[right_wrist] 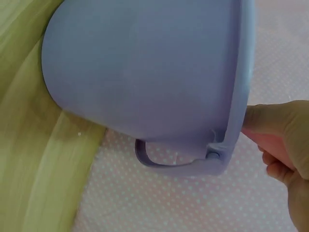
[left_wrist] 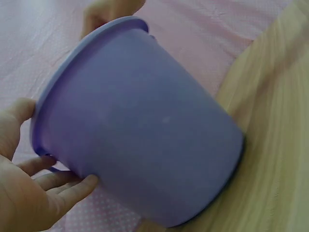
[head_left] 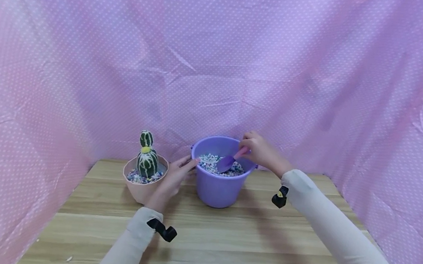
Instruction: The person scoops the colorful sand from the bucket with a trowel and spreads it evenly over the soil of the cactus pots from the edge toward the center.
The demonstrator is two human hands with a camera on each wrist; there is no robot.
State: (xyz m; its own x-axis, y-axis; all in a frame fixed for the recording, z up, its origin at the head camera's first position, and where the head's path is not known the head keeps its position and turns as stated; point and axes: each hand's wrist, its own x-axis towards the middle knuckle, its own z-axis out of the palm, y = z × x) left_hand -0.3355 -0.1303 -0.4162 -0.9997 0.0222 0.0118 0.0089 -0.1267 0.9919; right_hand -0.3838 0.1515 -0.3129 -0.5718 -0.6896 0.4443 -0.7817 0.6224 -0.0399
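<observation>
A purple bucket [head_left: 218, 188] stands on the wooden table, partly filled with small pale multicoloured beads [head_left: 208, 161]. My left hand [head_left: 175, 177] rests against its left side; in the left wrist view the thumb touches the rim and extended fingers [left_wrist: 72, 193] lie on the outer wall. Over the bucket's right rim, my right hand [head_left: 258, 149] grips the pink handle of a small shovel [head_left: 226, 163]. The shovel's purple blade slants down onto the beads. In the right wrist view the bucket wall hides the blade, while the pink handle [right_wrist: 270, 145] shows in the fingers.
Left of the bucket, close to my left forearm, is a peach pot [head_left: 142, 191] holding a green-and-white cactus figure [head_left: 147, 162] among beads. Pink dotted cloth [head_left: 218, 64] surrounds the table [head_left: 222, 253]. The bucket's handle [right_wrist: 169, 168] hangs at its side. A small white bit [head_left: 69, 259] lies front left.
</observation>
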